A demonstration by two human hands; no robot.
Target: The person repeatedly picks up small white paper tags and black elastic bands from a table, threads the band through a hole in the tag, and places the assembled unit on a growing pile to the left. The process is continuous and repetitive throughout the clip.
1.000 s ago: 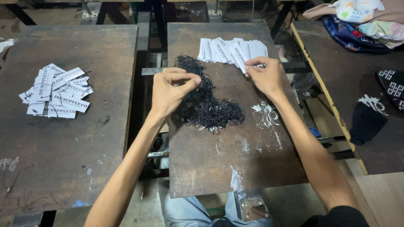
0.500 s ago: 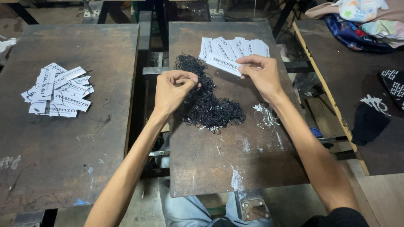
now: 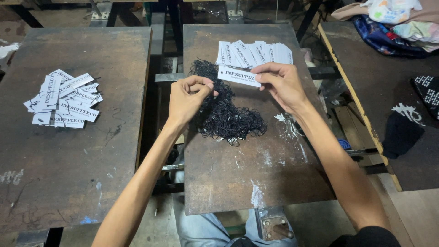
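I look down on a dim workshop with dark, rusted metal tables; the left table (image 3: 68,151) carries a loose pile of white tags with strings already on them (image 3: 61,99), which I judge to be the finished share; the middle table (image 3: 256,178) carries the work in hand, and a right-hand bench holds bundled cloth (image 3: 393,23). A fanned stack of plain white tags (image 3: 256,52) lies at the middle table's far edge, and I judge that to be what is left; it looks about as large as the finished pile. Just in front of it sits a tangle of black string loops (image 3: 226,114). My right hand (image 3: 283,84) pinches one white tag (image 3: 238,76) by its right end, lifted above the tangle; my left hand (image 3: 187,98) is closed with fingertips pinched at the tag's left end, apparently on a string loop, though I cannot tell for sure.
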